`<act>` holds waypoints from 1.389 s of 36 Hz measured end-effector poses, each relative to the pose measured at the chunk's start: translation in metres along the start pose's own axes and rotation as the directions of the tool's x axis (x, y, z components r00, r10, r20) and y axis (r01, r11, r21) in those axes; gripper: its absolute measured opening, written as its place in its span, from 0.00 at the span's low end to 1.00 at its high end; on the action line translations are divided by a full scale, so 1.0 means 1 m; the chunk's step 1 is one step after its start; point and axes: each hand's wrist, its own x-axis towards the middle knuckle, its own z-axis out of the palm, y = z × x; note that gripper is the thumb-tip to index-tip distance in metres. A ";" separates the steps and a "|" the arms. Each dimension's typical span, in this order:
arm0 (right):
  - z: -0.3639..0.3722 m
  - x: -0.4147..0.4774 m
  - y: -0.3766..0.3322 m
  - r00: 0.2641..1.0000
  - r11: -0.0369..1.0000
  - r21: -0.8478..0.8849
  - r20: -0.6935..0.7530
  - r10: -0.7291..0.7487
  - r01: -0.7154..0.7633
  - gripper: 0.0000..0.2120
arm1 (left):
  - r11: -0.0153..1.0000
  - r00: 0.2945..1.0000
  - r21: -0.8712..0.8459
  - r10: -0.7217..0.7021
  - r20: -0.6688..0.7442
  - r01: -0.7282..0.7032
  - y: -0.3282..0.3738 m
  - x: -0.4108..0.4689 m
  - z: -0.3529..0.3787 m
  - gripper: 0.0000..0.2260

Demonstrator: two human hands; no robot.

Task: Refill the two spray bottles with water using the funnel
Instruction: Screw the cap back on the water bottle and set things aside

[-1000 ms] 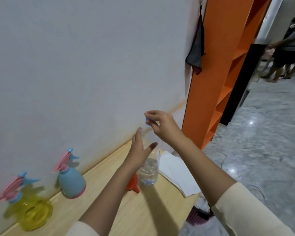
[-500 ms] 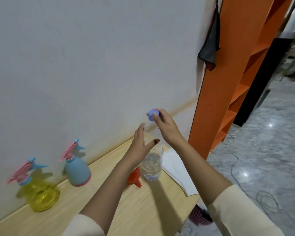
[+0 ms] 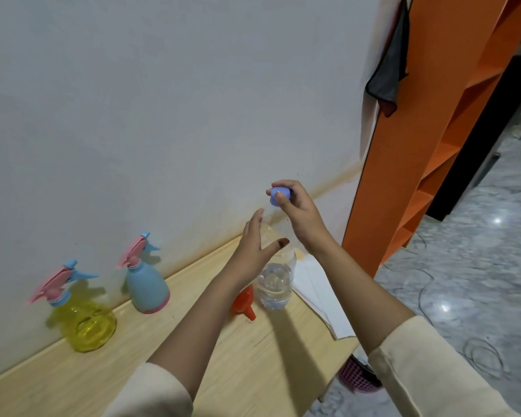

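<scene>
Now up at the wall: right hand [image 3: 298, 216] raised, thumb and fingertips pinched on a small blue cap [image 3: 279, 196], held clear above the clear water bottle [image 3: 275, 284]. Left hand [image 3: 254, 251] spread wide, fingers straight, thumb out, curved beside the upper part of that bottle; cannot tell whether palm or fingers actually touch it, nothing clamped. Bottle upright on the wooden counter [image 3: 217, 371], partly filled with water, neck hidden behind the left hand. Just left of its base, lying on its side: the orange funnel [image 3: 243, 300], spout pointing toward the camera, half covered by the left forearm. Further left, well apart from both hands: the blue spray bottle [image 3: 146, 288] with pink trigger head, standing close to the wall, and beyond it the yellow spray bottle [image 3: 86, 323], also topped with a pink and blue trigger, both heads on. White paper sheets [image 3: 319, 293] just right of the water bottle, overhanging the counter's end. Orange shelving [image 3: 418, 145] on the right, dark cloth [image 3: 388, 73] hanging at its side.
</scene>
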 end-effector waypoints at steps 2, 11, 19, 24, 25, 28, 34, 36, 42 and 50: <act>0.002 0.002 0.000 1.000 1.000 -0.008 -0.030 -0.004 0.004 0.07 | 1.000 1.000 -0.003 -0.001 0.001 0.001 0.000 0.001 0.000 0.36; 0.005 0.006 -0.001 0.988 0.994 -0.108 -0.153 0.017 -0.034 0.18 | 1.000 1.000 -0.007 -0.013 0.020 0.013 0.000 0.007 0.000 0.38; -0.002 0.003 0.008 0.993 0.993 -0.066 0.063 0.104 -0.099 0.17 | 1.000 1.000 -0.008 0.001 0.007 -0.001 -0.004 0.006 -0.002 0.36; 0.005 0.002 0.005 0.998 0.998 -0.028 -0.024 0.064 -0.065 0.08 | 0.999 1.000 -0.031 0.014 -0.023 -0.015 -0.005 0.003 0.000 0.36; 0.005 0.003 0.006 0.998 0.998 -0.014 -0.037 0.057 -0.058 0.05 | 0.999 0.999 -0.028 0.017 -0.028 -0.018 -0.006 0.003 0.001 0.36; 0.006 0.003 0.006 0.995 0.999 -0.006 -0.094 0.038 -0.038 0.06 | 0.999 0.999 -0.024 0.022 -0.035 -0.023 -0.006 0.003 0.003 0.36; 0.012 0.004 0.005 0.981 0.986 -0.167 -0.191 -0.045 0.013 0.14 | 0.999 0.999 -0.042 0.019 -0.027 -0.020 -0.007 0.002 0.005 0.38; 0.014 0.005 0.005 0.977 0.981 -0.196 -0.204 -0.059 0.019 0.14 | 0.999 0.999 -0.043 0.025 -0.028 -0.026 -0.008 0.002 0.004 0.38; 0.018 0.005 0.009 0.986 0.973 -0.230 -0.148 -0.072 0.037 0.14 | 1.000 0.999 0.010 0.005 -0.039 -0.005 -0.023 -0.010 0.002 0.45; 0.012 -0.006 0.025 0.990 0.964 -0.252 -0.088 -0.114 0.089 0.17 | 0.878 0.969 0.475 -0.066 0.239 -0.057 -0.108 -0.030 -0.006 0.37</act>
